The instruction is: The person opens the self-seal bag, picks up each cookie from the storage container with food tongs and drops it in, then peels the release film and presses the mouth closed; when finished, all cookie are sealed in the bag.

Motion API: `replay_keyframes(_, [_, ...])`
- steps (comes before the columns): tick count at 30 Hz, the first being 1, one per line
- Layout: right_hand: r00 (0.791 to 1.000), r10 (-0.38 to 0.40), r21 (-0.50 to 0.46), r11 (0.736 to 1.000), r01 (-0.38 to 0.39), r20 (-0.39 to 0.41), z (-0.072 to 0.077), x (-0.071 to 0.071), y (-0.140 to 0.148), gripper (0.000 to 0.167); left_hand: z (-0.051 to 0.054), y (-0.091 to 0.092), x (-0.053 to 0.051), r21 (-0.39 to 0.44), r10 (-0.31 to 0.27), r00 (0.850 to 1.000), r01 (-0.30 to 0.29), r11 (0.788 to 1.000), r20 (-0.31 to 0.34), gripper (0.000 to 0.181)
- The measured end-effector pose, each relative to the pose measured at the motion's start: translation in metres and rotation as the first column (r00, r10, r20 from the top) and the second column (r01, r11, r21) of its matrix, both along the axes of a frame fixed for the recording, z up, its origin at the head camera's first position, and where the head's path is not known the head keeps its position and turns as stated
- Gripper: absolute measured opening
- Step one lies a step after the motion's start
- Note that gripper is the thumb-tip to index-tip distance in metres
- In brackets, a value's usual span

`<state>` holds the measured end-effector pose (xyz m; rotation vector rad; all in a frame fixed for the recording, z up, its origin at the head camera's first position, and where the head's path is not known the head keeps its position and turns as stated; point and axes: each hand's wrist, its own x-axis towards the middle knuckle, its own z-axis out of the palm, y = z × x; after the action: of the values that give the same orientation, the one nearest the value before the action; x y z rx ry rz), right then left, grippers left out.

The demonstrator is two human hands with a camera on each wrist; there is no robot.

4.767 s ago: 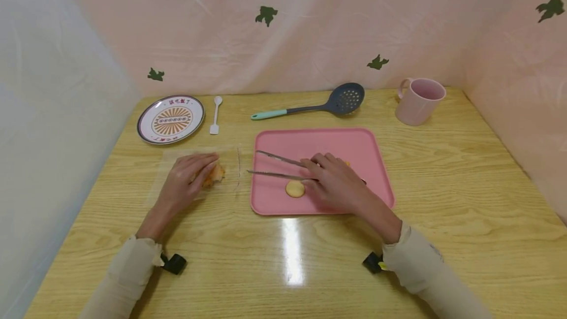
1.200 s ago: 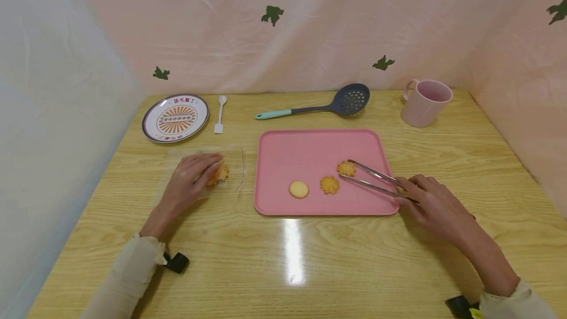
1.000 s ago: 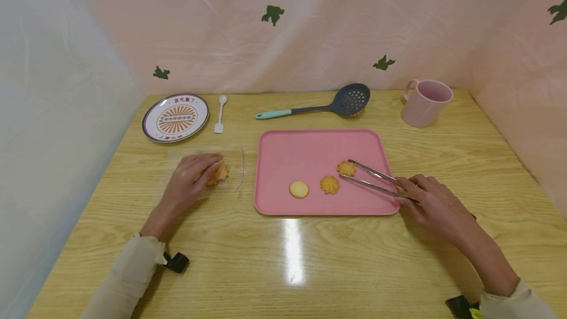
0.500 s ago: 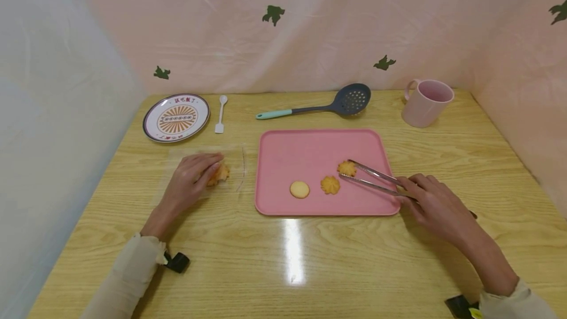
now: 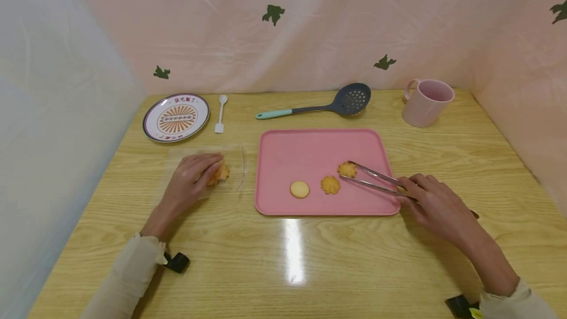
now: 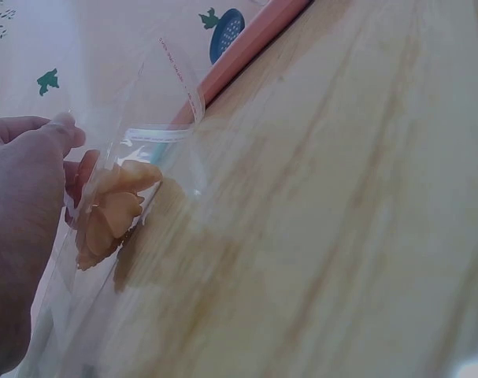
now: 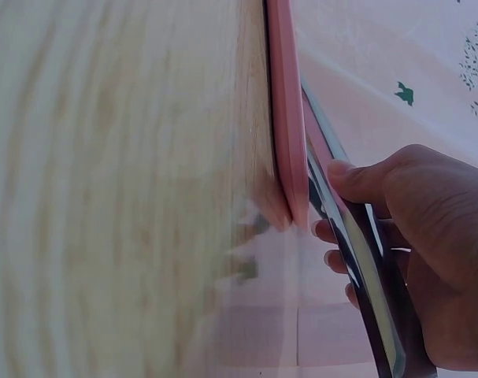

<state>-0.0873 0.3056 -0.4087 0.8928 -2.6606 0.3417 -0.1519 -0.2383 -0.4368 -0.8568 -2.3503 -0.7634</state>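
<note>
In the head view my left hand [image 5: 188, 181] grips a clear plastic bag [image 5: 236, 154] lying on the table at the left. Flower-shaped cookies [image 6: 111, 209] are bunched inside it, partly covered by the hand. My right hand [image 5: 436, 206] holds metal tongs [image 5: 376, 187] at the right edge of a pink tray [image 5: 305, 149]. The tong tips are spread, one on each side of a flower-shaped cookie on the tray. Left of that cookie lie a second flower-shaped cookie [image 5: 330, 185] and a round pale cookie [image 5: 299, 189]. In the right wrist view, thumb and fingers press the tongs' arms from both sides.
Along the back of the wooden table [image 5: 248, 260] stand a patterned plate [image 5: 155, 124], a small white spoon [image 5: 220, 113], a slotted skimmer [image 5: 350, 100] with a mint handle and a pink mug [image 5: 421, 107]. Cloth walls close off the back and sides.
Since the oldest frame my right hand has drawn the tongs rightward, from the tray's left side to the cookie at its right. Through the last second both hands stay nearly still.
</note>
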Motion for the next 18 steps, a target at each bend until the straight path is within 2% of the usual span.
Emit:
replay_keyframes(8, [0.999, -0.032, 0.004, 0.999, 0.032, 0.022, 0.0032, 0.0009, -0.0014, 0.041, -0.0005, -0.0006, 0.0000, 0.001, -0.002, 1.000, 0.002, 1.000, -0.003, 0.034])
replay_keyframes(18, [1.000, -0.009, -0.022, 1.000, 0.008, -0.011, 0.0025, -0.0014, -0.0015, 0.036, 0.0000, -0.0004, 0.0006, 0.004, 0.002, 1.000, -0.002, 1.000, 0.004, 0.033])
